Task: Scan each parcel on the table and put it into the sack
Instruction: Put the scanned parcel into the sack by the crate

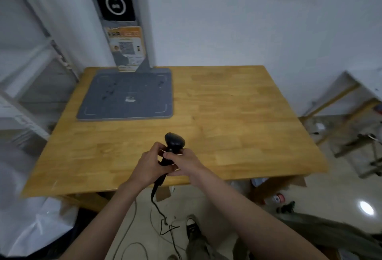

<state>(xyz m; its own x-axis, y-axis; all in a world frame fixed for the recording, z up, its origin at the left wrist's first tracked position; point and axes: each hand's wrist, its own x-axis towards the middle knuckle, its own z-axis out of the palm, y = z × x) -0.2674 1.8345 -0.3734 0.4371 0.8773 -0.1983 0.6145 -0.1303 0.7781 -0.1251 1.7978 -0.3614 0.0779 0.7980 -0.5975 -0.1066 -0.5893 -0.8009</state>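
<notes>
Black pistol-shaped handheld barcode scanner (174, 142) held upright over the near edge of the pale wooden tabletop (237, 115), head pointing away toward the wall. Left hand (149, 165) wrapped round the handle, grip closed on it; right hand (183, 163) also closed on the handle from the other side, thumb and fingers pinching near the trigger, though blur makes the exact finger placement uncertain. No parcel visible on the tabletop; only a flat grey square scanning platform (126, 96) with its upright grey post (126, 32) at the far left. Thin black cable (159, 210) trailing from the handle to the floor, looping near a shoe (193, 228). White plastic sack (35, 224) slumped at lower left, beside the tabletop. Risks from here: cable snagging on the foot or the tabletop edge and jerking the scanner loose; scanner dropped in a handover between hands; nothing to scan, so possibly task finished or parcels out of view
</notes>
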